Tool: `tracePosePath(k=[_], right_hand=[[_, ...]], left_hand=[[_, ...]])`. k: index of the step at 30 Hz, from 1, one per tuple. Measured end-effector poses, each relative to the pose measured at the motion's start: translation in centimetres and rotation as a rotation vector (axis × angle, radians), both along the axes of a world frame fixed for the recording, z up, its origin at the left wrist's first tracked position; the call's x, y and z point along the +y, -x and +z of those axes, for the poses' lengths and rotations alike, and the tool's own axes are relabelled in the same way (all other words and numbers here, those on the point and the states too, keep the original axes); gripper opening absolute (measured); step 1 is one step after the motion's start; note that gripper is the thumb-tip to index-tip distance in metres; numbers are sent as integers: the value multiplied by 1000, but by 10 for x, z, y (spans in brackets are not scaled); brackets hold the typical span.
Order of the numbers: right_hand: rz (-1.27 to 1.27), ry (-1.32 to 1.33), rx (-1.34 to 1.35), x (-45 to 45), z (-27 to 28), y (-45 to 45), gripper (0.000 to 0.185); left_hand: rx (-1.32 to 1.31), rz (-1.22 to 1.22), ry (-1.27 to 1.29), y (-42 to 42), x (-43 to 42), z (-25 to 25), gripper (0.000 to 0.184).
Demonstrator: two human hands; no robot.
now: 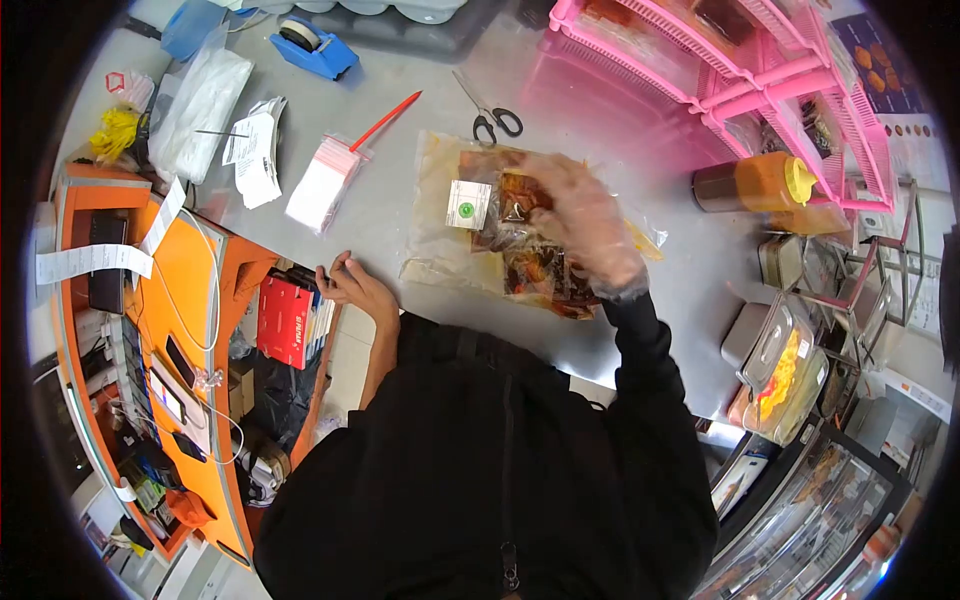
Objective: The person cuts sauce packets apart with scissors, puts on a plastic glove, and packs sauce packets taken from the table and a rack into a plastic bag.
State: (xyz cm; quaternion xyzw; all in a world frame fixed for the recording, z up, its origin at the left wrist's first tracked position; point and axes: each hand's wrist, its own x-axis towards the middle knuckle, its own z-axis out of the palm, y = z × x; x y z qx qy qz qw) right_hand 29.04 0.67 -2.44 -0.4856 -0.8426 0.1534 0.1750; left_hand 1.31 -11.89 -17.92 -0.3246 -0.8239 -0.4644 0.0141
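My right hand, smeared by motion, is over several small clear packets of dark reddish-brown sauce or food. Whether it grips one of them I cannot make out. The packets lie on a larger clear plastic bag, spread flat on the metal table. A white label with a round green mark sits at the left of the packets. Down at the table's front edge, my left hand has its fingers apart and loosely bent, with nothing visible in it. Black-handled scissors lie behind the bag.
A red pen rests by a packet of white slips. Further left are receipts and a blue tape dispenser. A pink rack and a yellow-capped sauce bottle stand at right, with food containers nearer.
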Motion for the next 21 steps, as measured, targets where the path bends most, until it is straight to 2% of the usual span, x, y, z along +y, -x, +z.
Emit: tracePosePath(k=[2,5,8,15,18,21], right_hand=[[-290,1,-78,-21,-11,-33,27],[-391,78,-191,-55,-40,-57,25],[-348,284,-136,-81,-41,-48,30],[-460,266,-99,-97,-54,-30,30],[-421,405,-120,-94,-45,-39,29],[-426,449,145,-96,-47,-55,29]], left_hand=[[-13,1,-15,-2,1,-1,28],[18,-9,53,-1,-1,2,29],[-9,-21,29,0,-1,-1,29],[23,-27,33,-2,0,2,27],[34,-20,39,1,-2,-1,26],[22,-19,4,-1,0,-1,25]])
